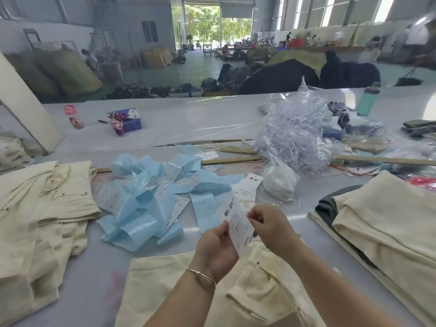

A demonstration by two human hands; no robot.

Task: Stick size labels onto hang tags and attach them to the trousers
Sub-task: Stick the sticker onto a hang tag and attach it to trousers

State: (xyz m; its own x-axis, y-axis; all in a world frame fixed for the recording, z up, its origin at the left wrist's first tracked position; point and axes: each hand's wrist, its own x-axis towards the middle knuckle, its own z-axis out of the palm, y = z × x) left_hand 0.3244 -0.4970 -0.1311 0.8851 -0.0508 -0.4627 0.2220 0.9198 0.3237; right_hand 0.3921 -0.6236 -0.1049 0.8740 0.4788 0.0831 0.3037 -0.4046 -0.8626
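Both forearms are bare with no sleeves in view, and the left wrist wears a thin metal bangle [201,277] with a small clasp.

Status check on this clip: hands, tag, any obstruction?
Left hand grips hang tag; right hand pinches its right edge. Tag held above cream trousers, unattached. Nothing blocking.

White hang tag [239,228] — tilted, above cream trousers [259,286]

Both forearms reach forward and meet over the near edge of the surface. The left hand [218,249] shows its back, a thin bracelet at the wrist, thumb and fingers pinching — the right hand [269,226] curls in a fingertip grip just beside it.
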